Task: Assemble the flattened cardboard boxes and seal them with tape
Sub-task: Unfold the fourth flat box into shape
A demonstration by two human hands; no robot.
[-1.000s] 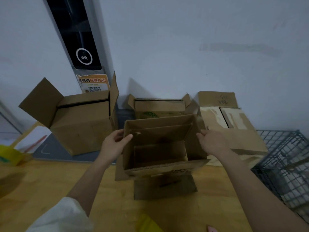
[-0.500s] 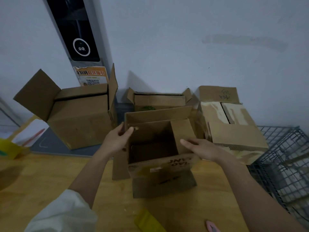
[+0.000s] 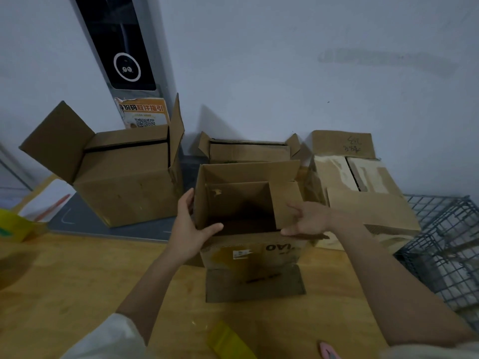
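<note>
Both hands hold the open box [image 3: 248,203] in the middle of the wooden table [image 3: 64,281], near its back edge. Left hand [image 3: 188,229] grips the box's left wall, thumb curled over the front rim. Right hand [image 3: 308,220] has flat fingers pushing on the right flap [image 3: 285,203]. Next come a big open box [image 3: 124,182] at the back left, a closed box [image 3: 363,193] at the back right, and a wire basket [image 3: 445,244] off the right edge. A small yellow thing [image 3: 228,340] lies at the front edge.

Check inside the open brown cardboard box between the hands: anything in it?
Inside the open brown cardboard box, only bare walls and one folded-in side flap show. The bottom is dark; nothing visible there.
</note>
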